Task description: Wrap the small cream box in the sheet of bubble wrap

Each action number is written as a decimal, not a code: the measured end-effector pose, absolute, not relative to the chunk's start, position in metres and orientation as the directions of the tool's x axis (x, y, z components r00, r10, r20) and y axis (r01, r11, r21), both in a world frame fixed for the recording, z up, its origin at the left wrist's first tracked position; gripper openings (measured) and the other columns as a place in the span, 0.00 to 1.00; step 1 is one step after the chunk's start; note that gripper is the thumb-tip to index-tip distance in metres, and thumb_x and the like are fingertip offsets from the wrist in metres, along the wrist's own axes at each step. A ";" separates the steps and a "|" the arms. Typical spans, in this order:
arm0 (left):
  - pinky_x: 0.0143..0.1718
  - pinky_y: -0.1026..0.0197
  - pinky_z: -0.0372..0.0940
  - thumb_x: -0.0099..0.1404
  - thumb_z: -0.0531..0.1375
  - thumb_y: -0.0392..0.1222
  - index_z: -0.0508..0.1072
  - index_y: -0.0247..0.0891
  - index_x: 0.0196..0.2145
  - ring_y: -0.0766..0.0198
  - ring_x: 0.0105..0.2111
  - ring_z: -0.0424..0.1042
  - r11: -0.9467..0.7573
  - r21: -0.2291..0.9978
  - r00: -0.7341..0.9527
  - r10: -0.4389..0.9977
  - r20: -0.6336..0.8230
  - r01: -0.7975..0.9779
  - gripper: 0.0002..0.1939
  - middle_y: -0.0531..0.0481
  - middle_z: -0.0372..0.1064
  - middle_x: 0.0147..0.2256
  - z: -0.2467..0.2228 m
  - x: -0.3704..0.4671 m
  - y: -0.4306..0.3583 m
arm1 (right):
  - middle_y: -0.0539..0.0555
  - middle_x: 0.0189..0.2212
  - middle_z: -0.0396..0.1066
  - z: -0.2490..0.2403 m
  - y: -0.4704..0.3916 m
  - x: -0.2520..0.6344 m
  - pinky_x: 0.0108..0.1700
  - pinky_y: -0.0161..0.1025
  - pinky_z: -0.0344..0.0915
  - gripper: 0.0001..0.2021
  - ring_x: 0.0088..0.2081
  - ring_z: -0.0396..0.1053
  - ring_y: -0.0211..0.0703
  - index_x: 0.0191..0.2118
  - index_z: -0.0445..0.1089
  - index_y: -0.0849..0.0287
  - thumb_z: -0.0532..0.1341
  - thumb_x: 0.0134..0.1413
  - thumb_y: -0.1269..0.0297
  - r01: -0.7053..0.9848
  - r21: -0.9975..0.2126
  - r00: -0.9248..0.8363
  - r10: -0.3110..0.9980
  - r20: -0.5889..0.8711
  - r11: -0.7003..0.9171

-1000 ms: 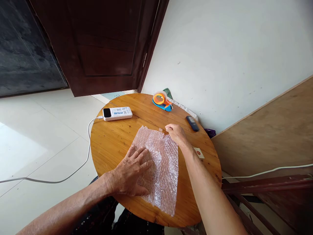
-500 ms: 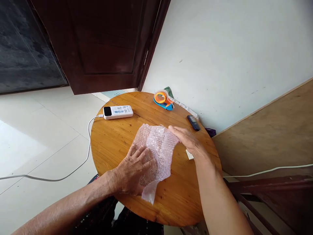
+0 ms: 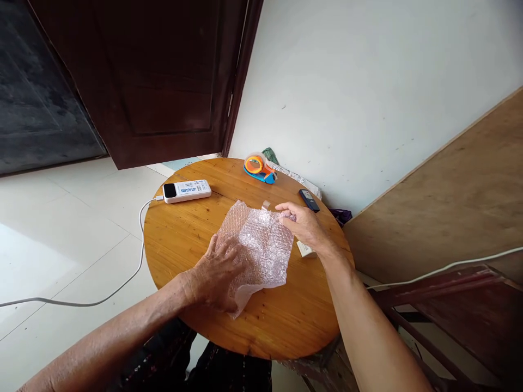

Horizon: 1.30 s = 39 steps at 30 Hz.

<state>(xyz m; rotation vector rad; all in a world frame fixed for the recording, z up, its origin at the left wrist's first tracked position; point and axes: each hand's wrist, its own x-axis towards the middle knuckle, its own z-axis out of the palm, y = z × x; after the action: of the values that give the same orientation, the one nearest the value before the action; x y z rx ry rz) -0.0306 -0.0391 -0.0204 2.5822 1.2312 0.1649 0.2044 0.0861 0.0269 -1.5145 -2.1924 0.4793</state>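
A sheet of pinkish, clear bubble wrap (image 3: 265, 245) lies on the round wooden table (image 3: 183, 228), partly folded and crinkled. My left hand (image 3: 216, 275) rests on its left part with the fingers spread. At the upper right corner of the wrap, my right hand (image 3: 302, 223) has its fingers curled round a bunched bit of the sheet. A short piece of clear tape (image 3: 265, 205) sticks up at the wrap's far edge. Close under my right wrist is a small white box (image 3: 305, 249).
A white device (image 3: 187, 191) with a cable stands at the far left of the table. An orange and blue tape dispenser (image 3: 260, 167) sits at the back, and a dark blue object (image 3: 309, 200) at the right. Behind are a wall and a brown door (image 3: 163, 81).
The wrap has been spread flatter, and its lower flap lies differently. My right hand's fingers have curled in at the corner. The whole view has shifted slightly.
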 end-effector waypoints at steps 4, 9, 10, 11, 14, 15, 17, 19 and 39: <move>0.64 0.26 0.39 0.50 0.67 0.51 0.62 0.46 0.62 0.37 0.66 0.49 -0.585 0.279 0.615 0.788 -0.026 0.761 0.42 0.40 0.55 0.65 -0.020 -0.028 -0.034 | 0.52 0.35 0.79 0.012 0.107 0.207 0.41 0.37 0.65 0.19 0.36 0.73 0.44 0.48 0.75 0.56 0.55 0.51 0.72 0.853 -0.364 -0.331 0.927 0.177 0.374; 0.65 0.32 0.46 0.57 0.62 0.43 0.69 0.37 0.57 0.38 0.64 0.53 -0.634 0.232 0.646 0.763 0.029 0.738 0.29 0.35 0.60 0.61 -0.021 -0.023 -0.029 | 0.53 0.33 0.78 -0.012 0.122 0.210 0.39 0.37 0.64 0.21 0.34 0.72 0.44 0.50 0.74 0.57 0.54 0.52 0.73 0.873 -0.318 -0.331 0.928 0.174 0.371; 0.64 0.36 0.50 0.59 0.61 0.41 0.72 0.35 0.53 0.40 0.63 0.56 -0.644 0.224 0.652 0.757 0.045 0.732 0.24 0.35 0.62 0.60 -0.021 -0.021 -0.028 | 0.53 0.33 0.78 -0.015 0.123 0.211 0.39 0.37 0.64 0.21 0.34 0.72 0.44 0.50 0.74 0.58 0.55 0.51 0.73 0.872 -0.325 -0.326 0.930 0.172 0.366; 0.63 0.39 0.53 0.60 0.59 0.38 0.73 0.34 0.50 0.41 0.61 0.58 -0.648 0.221 0.654 0.754 0.059 0.729 0.20 0.35 0.64 0.58 -0.021 -0.019 -0.026 | 0.53 0.33 0.78 -0.018 0.124 0.213 0.39 0.37 0.64 0.21 0.34 0.72 0.44 0.50 0.74 0.58 0.55 0.51 0.73 0.870 -0.333 -0.325 0.930 0.170 0.364; 0.58 0.46 0.62 0.64 0.55 0.34 0.75 0.34 0.46 0.48 0.55 0.65 -0.634 0.246 0.641 0.765 0.063 0.733 0.14 0.38 0.69 0.51 -0.021 -0.013 -0.019 | 0.52 0.33 0.78 -0.021 0.124 0.217 0.38 0.36 0.64 0.21 0.33 0.72 0.43 0.50 0.74 0.57 0.55 0.51 0.72 0.866 -0.346 -0.323 0.932 0.166 0.362; 0.56 0.46 0.63 0.65 0.54 0.34 0.75 0.35 0.46 0.49 0.53 0.67 -0.624 0.263 0.634 0.771 0.056 0.735 0.14 0.39 0.70 0.50 -0.020 -0.011 -0.017 | 0.51 0.34 0.78 -0.021 0.123 0.217 0.38 0.36 0.64 0.21 0.33 0.72 0.43 0.50 0.73 0.56 0.55 0.51 0.73 0.869 -0.343 -0.320 0.934 0.160 0.357; 0.54 0.46 0.65 0.69 0.52 0.38 0.74 0.36 0.47 0.50 0.51 0.68 -0.605 0.305 0.621 0.782 0.052 0.736 0.13 0.40 0.70 0.49 -0.018 -0.007 -0.016 | 0.51 0.35 0.78 -0.020 0.120 0.216 0.38 0.36 0.64 0.21 0.35 0.72 0.43 0.51 0.73 0.56 0.56 0.51 0.73 0.883 -0.325 -0.311 0.941 0.133 0.338; 0.55 0.44 0.65 0.70 0.54 0.47 0.73 0.37 0.49 0.48 0.54 0.66 -0.603 0.342 0.625 0.779 0.054 0.721 0.16 0.39 0.68 0.53 -0.016 -0.003 -0.017 | 0.53 0.38 0.79 -0.015 0.117 0.213 0.41 0.37 0.65 0.22 0.38 0.74 0.45 0.52 0.73 0.56 0.57 0.50 0.73 0.905 -0.284 -0.298 0.949 0.104 0.316; 0.58 0.18 0.43 0.56 0.62 0.68 0.67 0.43 0.58 0.31 0.65 0.48 -0.581 0.283 0.601 0.799 0.019 0.763 0.39 0.33 0.52 0.65 -0.031 0.021 -0.035 | 0.60 0.50 0.75 0.001 0.022 0.254 0.52 0.47 0.68 0.27 0.48 0.74 0.51 0.57 0.67 0.58 0.63 0.50 0.58 0.722 -0.677 0.003 0.978 0.210 0.144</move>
<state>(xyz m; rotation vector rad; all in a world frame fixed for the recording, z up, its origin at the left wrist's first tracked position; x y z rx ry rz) 0.0209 -0.0346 -0.0306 2.5841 1.2852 0.2104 0.2536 0.0218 0.0014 -1.6340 -1.7755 0.5029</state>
